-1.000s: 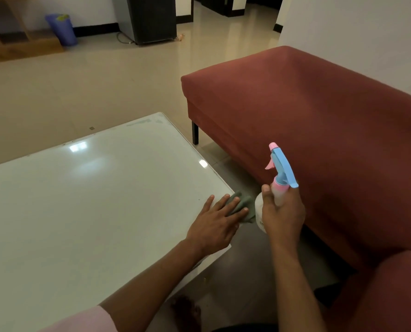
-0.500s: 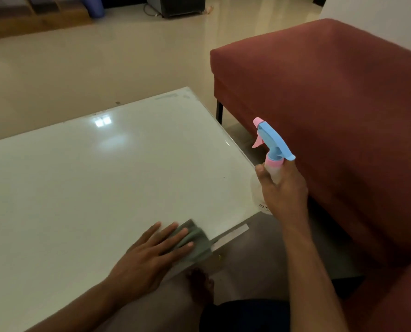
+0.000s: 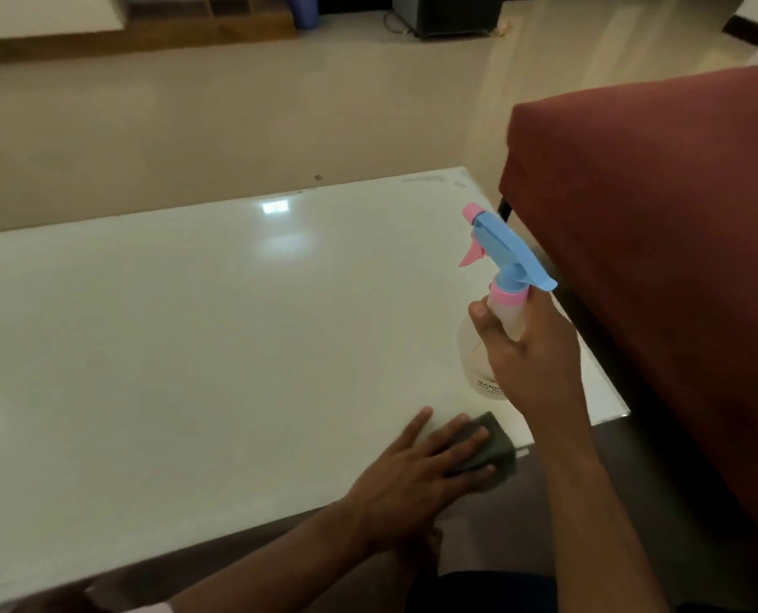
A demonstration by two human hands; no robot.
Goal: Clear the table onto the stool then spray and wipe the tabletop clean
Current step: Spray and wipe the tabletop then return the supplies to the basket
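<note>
Dark printed lettering is seen low on the translucent plastic spray bottle with the blue and pink trigger head [image 3: 478, 365]; only "SAN" can be made out, the rest being blurred and partly covered.

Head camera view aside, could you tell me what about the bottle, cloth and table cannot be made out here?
- Spray bottle: its label is too small and partly covered by the right hand; the fill level is unclear.
- Cloth: mostly hidden under the left hand, so its full shape is unknown.
- Table: its left end is cut off by the frame edge.
- Stool: not in view.
</note>
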